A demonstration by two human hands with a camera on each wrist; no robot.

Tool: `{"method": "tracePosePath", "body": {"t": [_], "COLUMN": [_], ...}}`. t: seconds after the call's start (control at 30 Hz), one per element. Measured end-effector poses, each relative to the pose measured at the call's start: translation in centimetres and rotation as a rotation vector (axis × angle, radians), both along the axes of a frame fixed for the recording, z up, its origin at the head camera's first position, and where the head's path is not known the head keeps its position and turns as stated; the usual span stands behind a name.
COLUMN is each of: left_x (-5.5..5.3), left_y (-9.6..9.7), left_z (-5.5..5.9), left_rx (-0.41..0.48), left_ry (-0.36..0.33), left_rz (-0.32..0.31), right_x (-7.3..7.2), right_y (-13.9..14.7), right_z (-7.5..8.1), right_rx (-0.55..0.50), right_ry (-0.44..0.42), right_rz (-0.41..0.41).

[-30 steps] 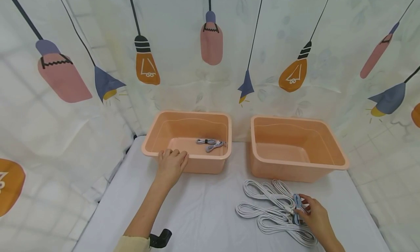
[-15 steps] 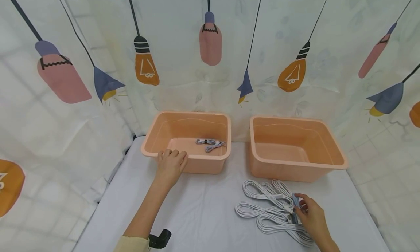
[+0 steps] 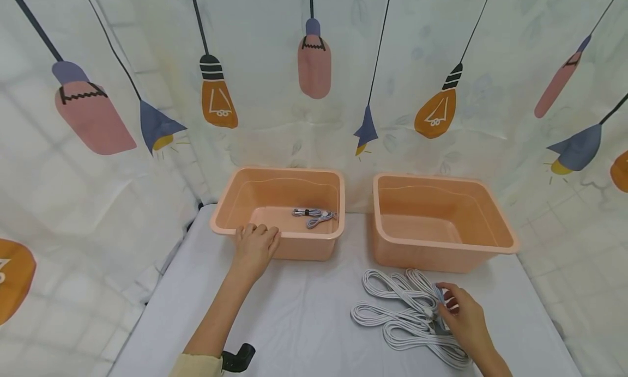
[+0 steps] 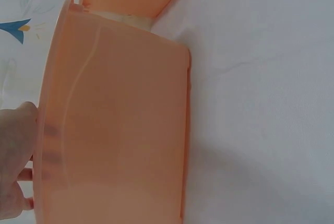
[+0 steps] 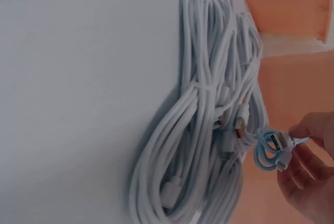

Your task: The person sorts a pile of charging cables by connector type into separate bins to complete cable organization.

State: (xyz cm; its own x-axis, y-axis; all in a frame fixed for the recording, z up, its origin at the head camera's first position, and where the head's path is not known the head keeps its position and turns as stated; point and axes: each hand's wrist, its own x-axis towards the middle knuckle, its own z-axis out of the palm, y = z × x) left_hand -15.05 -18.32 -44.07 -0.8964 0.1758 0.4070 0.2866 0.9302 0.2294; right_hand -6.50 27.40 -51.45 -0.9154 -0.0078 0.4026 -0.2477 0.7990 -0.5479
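My left hand [image 3: 257,249] grips the front rim of the left peach plastic bin [image 3: 304,249], fingers hooked over the edge. The left wrist view shows that hand [image 4: 14,145] at the rim, beside the bin's outer wall [image 4: 120,119]. With thumb and fingers, my right hand [image 3: 466,317] pinches a small coiled light-blue USB cable [image 5: 267,153], its metal plugs showing at the fingertips. The blue coil overlaps the right end of a pile of white coiled cables [image 3: 412,306] on the table. Several white USB plugs [image 5: 240,125] poke out of that pile.
Two small grey cable bundles [image 3: 314,216] lie inside the left bin. A second peach bin [image 3: 441,254] stands to the right, behind the white cables. The white-covered table [image 3: 304,322] meets a curtain [image 3: 275,143] with printed lamps at the back.
My right hand has shifted slightly away from me and to the left, bringing the blue cable up from across the white pile. The left hand stays on the bin rim.
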Motion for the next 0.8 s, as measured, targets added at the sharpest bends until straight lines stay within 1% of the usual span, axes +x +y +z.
{"method": "tracePosePath", "body": {"t": [0.27,0.53,0.8], "left_x": [0.0,-0.1,-0.1], "left_y": [0.0,-0.1,-0.2], "left_z": [-0.1,-0.3,-0.3], "left_rx": [0.001,0.011,0.017], "left_ry": [0.027,0.033,0.037], "left_rz": [-0.005,-0.012,-0.018], "right_x": [-0.2,-0.6,-1.7], "right_y": [-0.7,-1.6,-2.5], "right_z": [1.4,3.0,4.5], "right_rx": [-0.019,-0.021,-0.075], "right_ry": [0.004,0.020,0.087], "right_rz": [0.032,0.057,0.132]}}
